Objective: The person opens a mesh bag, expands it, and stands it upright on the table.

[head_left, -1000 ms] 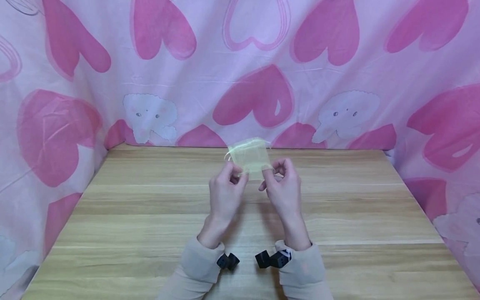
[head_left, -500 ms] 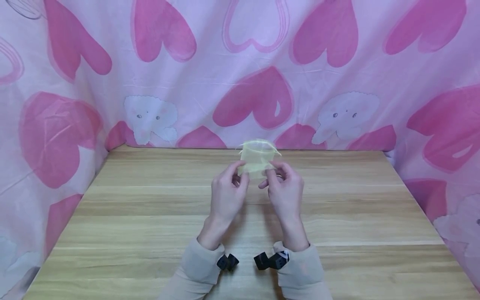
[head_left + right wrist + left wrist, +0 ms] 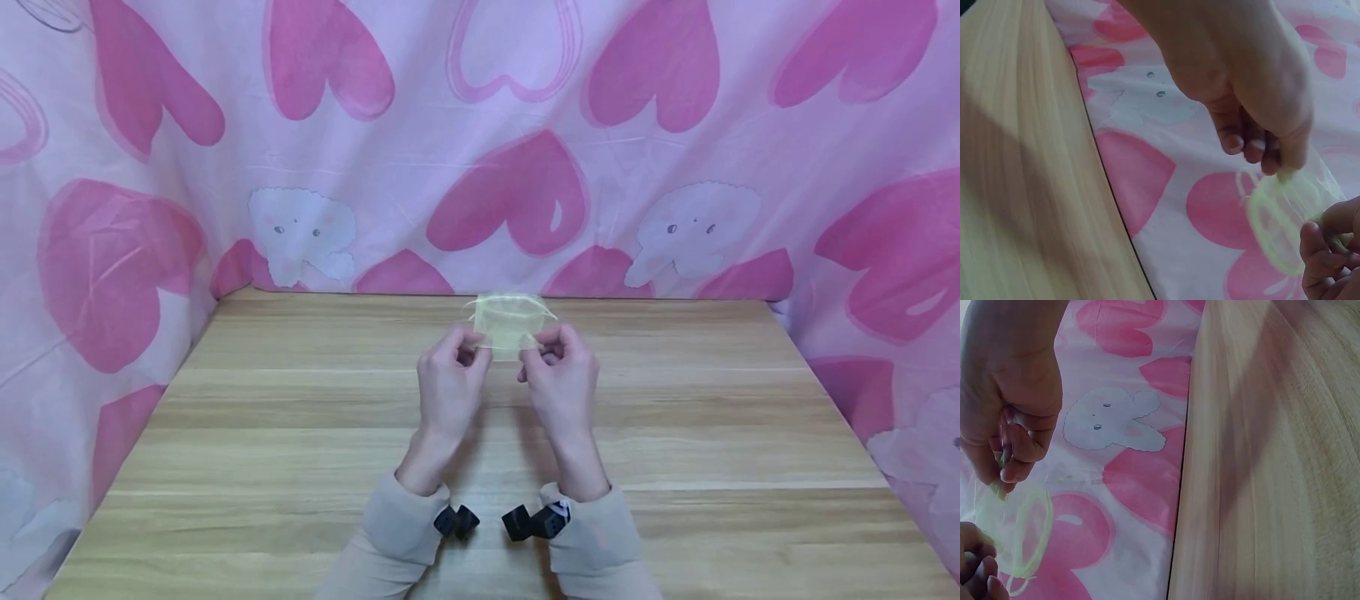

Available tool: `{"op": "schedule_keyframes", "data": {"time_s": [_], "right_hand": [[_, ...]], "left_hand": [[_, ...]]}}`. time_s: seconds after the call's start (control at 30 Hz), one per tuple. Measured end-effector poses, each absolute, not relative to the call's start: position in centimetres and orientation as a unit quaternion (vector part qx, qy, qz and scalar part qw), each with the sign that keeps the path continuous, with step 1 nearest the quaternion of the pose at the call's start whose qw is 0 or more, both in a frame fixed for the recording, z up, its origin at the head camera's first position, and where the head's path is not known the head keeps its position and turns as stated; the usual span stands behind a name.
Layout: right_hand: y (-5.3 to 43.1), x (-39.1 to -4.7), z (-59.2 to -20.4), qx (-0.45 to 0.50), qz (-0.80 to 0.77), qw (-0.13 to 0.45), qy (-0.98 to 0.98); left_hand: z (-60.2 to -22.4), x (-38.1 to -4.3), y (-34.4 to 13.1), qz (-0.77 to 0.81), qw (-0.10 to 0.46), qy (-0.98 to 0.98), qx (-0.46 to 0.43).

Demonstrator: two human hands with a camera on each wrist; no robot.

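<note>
A small, sheer pale-yellow organza drawstring bag [image 3: 510, 323] is stretched out between both hands, above the far part of the table. My left hand [image 3: 452, 383] pinches its near left corner between thumb and fingers. The near right corner is pinched by my right hand [image 3: 562, 379]. The drawstring end faces away from me, with thin cord loops sticking out at either side. In the left wrist view the bag's mouth [image 3: 1047, 519] shows as a rounded yellow band. The right wrist view also shows this band [image 3: 1260, 228], with a cord loop beside it.
A wood-grain table [image 3: 300, 467] spreads beneath the hands. Behind it and at both sides hangs a pink curtain [image 3: 405, 167] printed with hearts and white cartoon animals. Small black devices [image 3: 536, 522] sit at the cuffs of the light sleeves.
The bag has turned from a tilted pose to square on, and its far end has dipped toward the table. Both hands keep their pinch and have shifted only slightly.
</note>
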State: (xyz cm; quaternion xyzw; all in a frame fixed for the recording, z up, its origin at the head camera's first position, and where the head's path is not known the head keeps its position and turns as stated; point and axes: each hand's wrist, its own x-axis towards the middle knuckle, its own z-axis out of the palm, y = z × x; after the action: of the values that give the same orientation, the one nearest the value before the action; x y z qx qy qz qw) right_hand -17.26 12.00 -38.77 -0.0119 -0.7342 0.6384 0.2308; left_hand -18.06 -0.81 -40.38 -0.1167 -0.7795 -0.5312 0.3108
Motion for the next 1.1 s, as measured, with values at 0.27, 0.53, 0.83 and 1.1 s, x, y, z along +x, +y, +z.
{"op": "schedule_keyframes", "data": {"time_s": [0.27, 0.53, 0.83, 1.1], "right_hand": [[11.81, -17.09, -38.43, -0.035, 0.663, 0.179, -0.727], [11.83, -17.04, -38.37, -0.022, 0.663, 0.157, -0.732], [12.15, -17.26, -38.58, -0.053, 0.672, 0.182, -0.716], [12.51, -17.19, -38.05, -0.043, 0.667, 0.159, -0.727]], "left_hand": [[-40.32, -18.18, -0.51, -0.539, 0.33, -0.763, -0.137], [-40.39, -18.17, -0.25, -0.536, 0.327, -0.762, -0.157], [-40.3, -18.33, -0.85, -0.529, 0.344, -0.763, -0.138], [-40.25, -18.19, -0.84, -0.525, 0.336, -0.768, -0.147]]}}
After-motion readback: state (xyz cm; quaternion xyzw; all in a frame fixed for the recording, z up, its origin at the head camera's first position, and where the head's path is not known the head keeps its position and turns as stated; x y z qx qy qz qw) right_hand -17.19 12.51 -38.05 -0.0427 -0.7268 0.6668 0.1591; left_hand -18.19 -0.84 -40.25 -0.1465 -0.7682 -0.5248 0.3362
